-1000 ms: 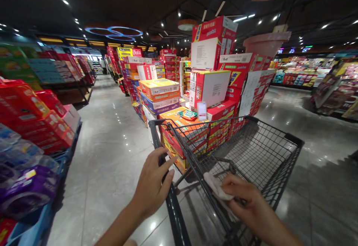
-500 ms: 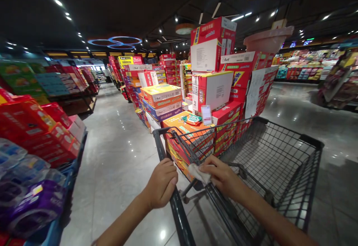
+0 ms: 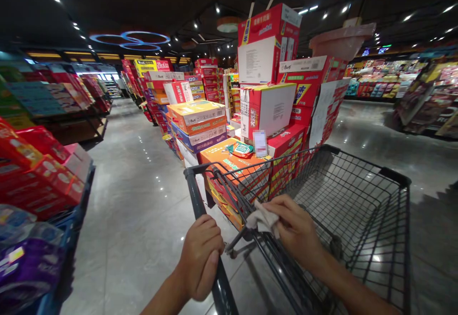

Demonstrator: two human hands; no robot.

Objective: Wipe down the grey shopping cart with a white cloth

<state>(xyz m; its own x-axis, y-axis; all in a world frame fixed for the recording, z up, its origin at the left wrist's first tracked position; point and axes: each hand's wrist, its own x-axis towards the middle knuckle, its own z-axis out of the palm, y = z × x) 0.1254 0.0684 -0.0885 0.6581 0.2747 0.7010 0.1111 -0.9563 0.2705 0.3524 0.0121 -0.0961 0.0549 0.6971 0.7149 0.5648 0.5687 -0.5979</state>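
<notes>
A dark grey shopping cart (image 3: 361, 195) with a wire basket stands right in front of me. My left hand (image 3: 202, 253) is wrapped around its push handle (image 3: 196, 193). In my right hand (image 3: 291, 226) I pinch a crumpled white cloth (image 3: 263, 218), which rests against the dark bars at the basket's near edge. The fingertips and thumb of that hand are partly covered by the cloth. Nothing lies in the visible part of the basket.
Stacked cartons (image 3: 268, 110) stand just beyond the cart, with a green-and-orange packet (image 3: 240, 150) and a price card (image 3: 260, 144) on the nearest ones. At left, a blue-edged display (image 3: 77, 210) holds red boxes and a purple pack (image 3: 30, 272). A tiled aisle (image 3: 143, 172) runs between.
My right hand and the cloth have shifted slightly right along the cart's bars, and the cloth is bunched differently. My left hand stays on the handle. The view has turned slightly right.
</notes>
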